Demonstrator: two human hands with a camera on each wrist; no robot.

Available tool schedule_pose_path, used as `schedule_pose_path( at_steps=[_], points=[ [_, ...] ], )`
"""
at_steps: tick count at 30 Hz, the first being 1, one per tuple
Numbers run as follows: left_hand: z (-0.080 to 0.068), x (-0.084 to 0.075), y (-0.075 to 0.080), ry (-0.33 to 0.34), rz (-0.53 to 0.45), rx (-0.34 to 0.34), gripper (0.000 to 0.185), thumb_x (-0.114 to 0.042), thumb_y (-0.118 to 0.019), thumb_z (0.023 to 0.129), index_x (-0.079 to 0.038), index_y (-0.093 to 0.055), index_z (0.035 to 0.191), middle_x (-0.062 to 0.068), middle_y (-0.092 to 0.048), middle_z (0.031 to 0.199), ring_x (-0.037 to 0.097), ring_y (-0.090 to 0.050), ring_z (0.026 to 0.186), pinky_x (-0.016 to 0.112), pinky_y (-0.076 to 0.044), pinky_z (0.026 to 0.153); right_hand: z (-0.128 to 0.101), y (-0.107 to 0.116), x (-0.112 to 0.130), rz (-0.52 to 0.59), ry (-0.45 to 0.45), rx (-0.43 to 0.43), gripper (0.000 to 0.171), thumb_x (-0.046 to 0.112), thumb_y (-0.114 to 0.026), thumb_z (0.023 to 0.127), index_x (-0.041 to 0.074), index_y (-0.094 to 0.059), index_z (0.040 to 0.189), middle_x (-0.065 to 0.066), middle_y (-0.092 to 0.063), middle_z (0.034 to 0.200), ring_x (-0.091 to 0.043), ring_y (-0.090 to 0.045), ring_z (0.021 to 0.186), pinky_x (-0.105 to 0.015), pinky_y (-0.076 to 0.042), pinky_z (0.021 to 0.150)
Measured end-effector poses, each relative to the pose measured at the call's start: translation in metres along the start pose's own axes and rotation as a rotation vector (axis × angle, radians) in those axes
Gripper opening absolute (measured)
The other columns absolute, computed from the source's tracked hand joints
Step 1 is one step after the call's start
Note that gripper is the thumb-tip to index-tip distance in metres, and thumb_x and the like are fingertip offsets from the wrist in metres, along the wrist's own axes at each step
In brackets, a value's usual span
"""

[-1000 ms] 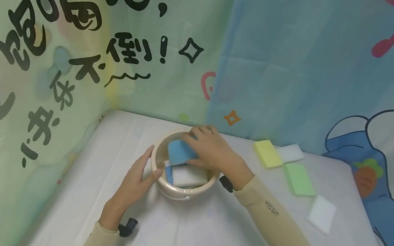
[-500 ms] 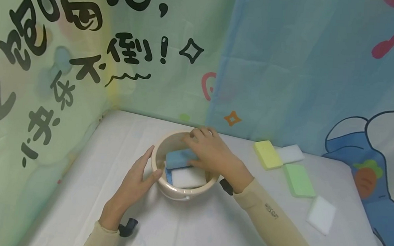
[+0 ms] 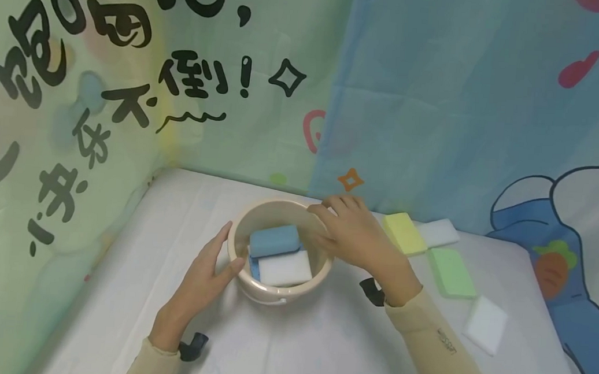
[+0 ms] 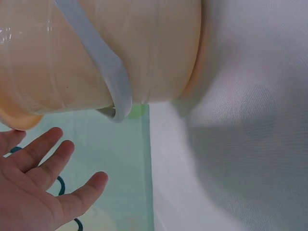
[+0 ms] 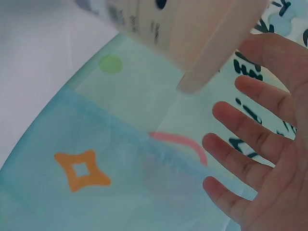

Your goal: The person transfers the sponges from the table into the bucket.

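A cream bucket (image 3: pixel 271 294) stands on the white table, with a blue sponge (image 3: pixel 275 241) lying on top of other pieces inside. Below it are a white sponge (image 3: pixel 285 268) and the edge of another blue piece. My left hand (image 3: pixel 201 284) touches the bucket's left side, thumb at the rim; in the left wrist view its fingers (image 4: pixel 53 161) are straight and spread. At the right rim is my right hand (image 3: pixel 354 231), holding nothing. The right wrist view shows its fingers (image 5: pixel 250 139) spread beside the bucket wall (image 5: pixel 192 38).
Right of the bucket lie a yellow sponge (image 3: pixel 403 233), a green sponge (image 3: pixel 451 273) and two white sponges, one behind (image 3: pixel 439 232) and one nearer (image 3: pixel 486 325). A printed cloth (image 3: pixel 415 102) hangs behind the table. The bucket's grey handle (image 4: pixel 108 62) hangs down its side.
My right hand has let go of the blue sponge and moved right, out to the bucket's rim. The blue sponge tipped down and now lies inside. My left hand has stayed put.
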State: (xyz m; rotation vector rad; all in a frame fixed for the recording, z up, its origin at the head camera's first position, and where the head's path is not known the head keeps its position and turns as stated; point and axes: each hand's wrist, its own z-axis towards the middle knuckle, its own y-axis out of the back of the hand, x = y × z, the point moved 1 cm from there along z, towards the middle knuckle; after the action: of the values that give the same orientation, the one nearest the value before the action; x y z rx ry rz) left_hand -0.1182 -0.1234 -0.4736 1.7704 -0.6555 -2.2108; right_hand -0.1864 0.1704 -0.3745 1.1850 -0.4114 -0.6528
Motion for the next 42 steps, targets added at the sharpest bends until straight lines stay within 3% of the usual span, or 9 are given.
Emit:
schedule_pose_path(
  at_steps=[4, 10, 19, 26, 42],
  points=[
    [-0.001, 0.0, 0.001, 0.004, -0.003, -0.006, 0.076, -0.042, -0.058, 0.101, -0.017, -0.02, 0.161, 0.006, -0.03, 0.161, 0.029, -0.024, 0.148, 0.058, -0.021, 0.117, -0.011, 0.003, -0.005, 0.009, -0.032, -0.002, 0.038, 0.023, -0.08, 0.087, 0.008, -0.065, 0.119, -0.01, -0.063, 0.103, -0.036, -0.059, 0.102, -0.055, -0.043, 0.098],
    [-0.002, 0.001, 0.0, 0.002, 0.002, -0.014, 0.075, -0.038, -0.059, 0.101, -0.016, -0.02, 0.161, 0.007, -0.031, 0.16, 0.029, -0.025, 0.147, 0.058, -0.022, 0.116, -0.03, 0.007, -0.014, 0.032, -0.15, 0.076, 0.044, 0.026, -0.079, 0.087, 0.006, -0.065, 0.123, -0.01, -0.066, 0.107, -0.037, -0.06, 0.104, -0.056, -0.044, 0.096],
    [-0.002, 0.001, 0.0, 0.009, 0.003, -0.012, 0.074, -0.035, -0.06, 0.101, -0.017, -0.02, 0.161, 0.007, -0.032, 0.16, 0.029, -0.025, 0.148, 0.057, -0.022, 0.116, -0.068, 0.011, -0.033, 0.057, -0.28, 0.06, 0.043, 0.023, -0.078, 0.087, 0.004, -0.065, 0.123, -0.014, -0.066, 0.11, -0.037, -0.061, 0.101, -0.062, -0.045, 0.086],
    [-0.003, 0.002, 0.0, 0.01, 0.017, -0.011, 0.075, -0.042, -0.058, 0.101, -0.018, -0.02, 0.161, 0.007, -0.032, 0.16, 0.029, -0.025, 0.148, 0.057, -0.022, 0.116, -0.098, 0.009, -0.051, 0.053, -0.372, 0.07, 0.042, 0.024, -0.077, 0.087, 0.003, -0.065, 0.122, -0.018, -0.066, 0.109, -0.041, -0.063, 0.097, -0.062, -0.048, 0.08],
    [-0.001, 0.001, 0.0, -0.008, 0.014, -0.006, 0.076, -0.043, -0.058, 0.101, -0.017, -0.02, 0.161, 0.006, -0.031, 0.16, 0.028, -0.025, 0.148, 0.057, -0.022, 0.117, -0.164, -0.007, -0.09, 0.088, -0.68, 0.224, 0.054, 0.026, -0.069, 0.094, -0.006, -0.054, 0.134, -0.032, -0.057, 0.125, -0.049, -0.051, 0.113, -0.069, -0.04, 0.091]
  ],
)
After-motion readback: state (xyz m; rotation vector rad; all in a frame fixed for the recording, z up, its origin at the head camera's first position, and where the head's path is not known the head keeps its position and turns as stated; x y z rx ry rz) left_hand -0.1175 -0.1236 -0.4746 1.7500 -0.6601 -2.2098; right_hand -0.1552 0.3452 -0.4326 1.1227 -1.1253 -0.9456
